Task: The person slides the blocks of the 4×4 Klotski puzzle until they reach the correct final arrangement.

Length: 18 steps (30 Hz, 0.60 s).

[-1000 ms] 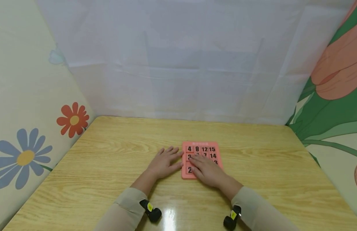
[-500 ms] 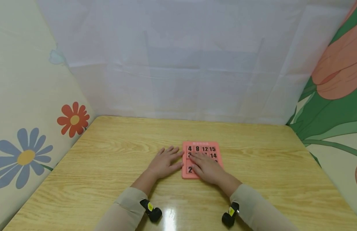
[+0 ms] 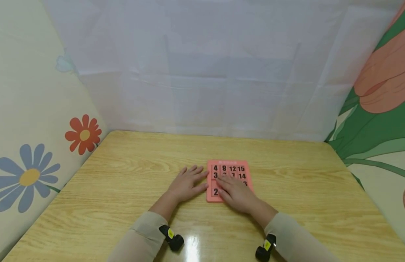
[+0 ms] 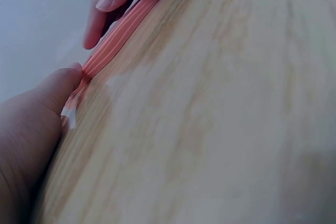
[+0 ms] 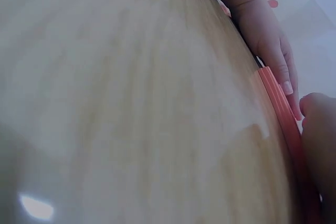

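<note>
A pink number sliding puzzle [image 3: 229, 162] lies flat on the table, its tiles bearing black numbers. In the head view, 4, 8, 12 and 15 show along the top row. My left hand [image 3: 186, 185] rests flat at the puzzle's left edge, its thumb and index finger touching the frame. Over the lower middle tiles lies my right hand [image 3: 237, 193], fingers extended, fingertips near the 3 tile [image 3: 215, 175]. It covers several tiles. A gap shows between the 3 tile and the 2 tile [image 3: 215, 192]. The left wrist view catches the puzzle's pink side [image 4: 113, 43] edge-on.
The wood-grain table [image 3: 140, 156] extends on all sides of the puzzle. A white sheet [image 3: 222, 72] hangs behind it. Flower-printed panels [image 3: 30, 178] stand left and right. Each wrist wears a small black camera [image 3: 172, 238].
The 3 tile has slid up against the 4 tile, leaving a gap above the 2 tile. My right hand has shifted slightly over the tiles. The left hand has stayed still.
</note>
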Motion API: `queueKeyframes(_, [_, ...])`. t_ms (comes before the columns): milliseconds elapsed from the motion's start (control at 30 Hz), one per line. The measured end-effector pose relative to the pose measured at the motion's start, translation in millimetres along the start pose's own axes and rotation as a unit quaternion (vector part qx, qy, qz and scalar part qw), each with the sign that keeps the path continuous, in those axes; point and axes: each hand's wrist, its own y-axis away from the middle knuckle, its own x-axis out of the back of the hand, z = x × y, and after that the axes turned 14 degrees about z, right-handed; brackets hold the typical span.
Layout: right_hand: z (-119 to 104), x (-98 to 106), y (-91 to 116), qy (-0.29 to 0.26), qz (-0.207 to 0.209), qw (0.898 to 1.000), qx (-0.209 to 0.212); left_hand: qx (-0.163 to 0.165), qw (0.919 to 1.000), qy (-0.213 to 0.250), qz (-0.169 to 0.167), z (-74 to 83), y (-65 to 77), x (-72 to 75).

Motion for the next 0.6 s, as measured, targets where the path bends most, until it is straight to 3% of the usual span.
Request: queueKeyframes(600, [-9,2,30,-0.021,-0.019,0.999,0.031,-0.004,0.9999,0.003,0.011,0.5,-0.7,-0.3])
